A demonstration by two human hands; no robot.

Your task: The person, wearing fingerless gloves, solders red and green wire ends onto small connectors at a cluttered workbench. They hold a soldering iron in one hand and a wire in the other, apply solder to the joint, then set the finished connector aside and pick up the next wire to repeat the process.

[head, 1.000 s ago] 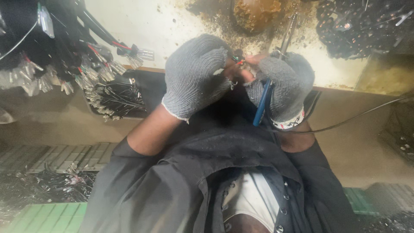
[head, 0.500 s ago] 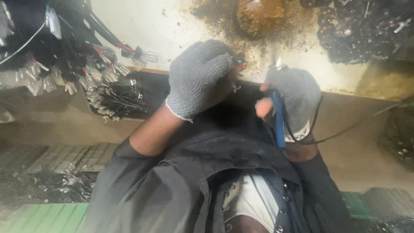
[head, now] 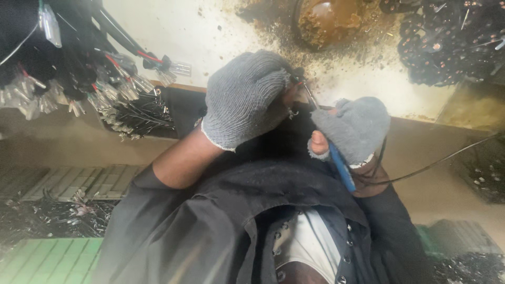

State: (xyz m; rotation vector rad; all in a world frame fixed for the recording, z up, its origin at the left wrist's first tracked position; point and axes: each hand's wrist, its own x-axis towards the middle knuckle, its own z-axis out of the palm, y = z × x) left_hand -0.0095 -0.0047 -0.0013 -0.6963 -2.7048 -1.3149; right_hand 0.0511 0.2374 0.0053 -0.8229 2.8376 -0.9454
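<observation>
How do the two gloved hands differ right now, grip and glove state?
The left hand is bunched into a fist around a small part that is mostly hidden; the right hand grips a blue-handled tool whose metal tip angles toward the left hand's fingers. The left hand's glove looks whole, while the right hand's glove leaves a fingertip bare. The left hand sits higher in the frame than the right hand. Both wear grey knit gloves.
</observation>
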